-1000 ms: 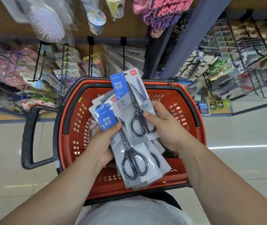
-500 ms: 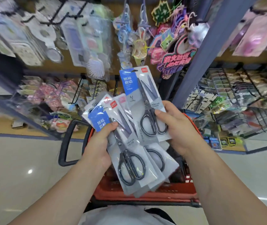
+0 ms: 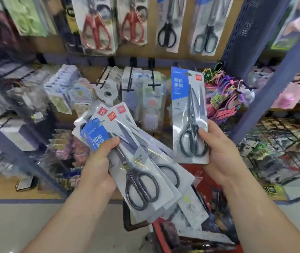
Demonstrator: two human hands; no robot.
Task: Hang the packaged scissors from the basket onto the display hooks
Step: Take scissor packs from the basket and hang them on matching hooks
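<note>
A: Where are the scissors just now?

B: Split between the person's two hands. The left hand (image 3: 98, 168) grips a fanned stack of packs (image 3: 145, 172), with the thumb pressed across the blue label on the top card and the fingers curled behind. The right hand (image 3: 222, 157) pinches a single pack (image 3: 188, 106) near its lower edge, thumb over the black handle loops, and the card stands upright above the hand.

A: And the basket?

B: The red basket (image 3: 198, 179) sits below the right hand, between the forearms. There is more packaging in it, too blurred to name.

A: How would that single pack handle?

B: Probably light but bottom-heavy, since the handles sit low. The card looks stiff enough to stand up from a low grip. The glossy film looks slippery, so a firm pinch makes sense. What looks like the hang hole (image 3: 187, 73) is at the top, far from the fingers, so aiming it could wobble. A hold nearer mid-card would likely steady it.

A: Where would it go?

B: Hanging scissors packs (image 3: 166, 24) show above and beyond the right hand. Which hook is free cannot be told.
</note>
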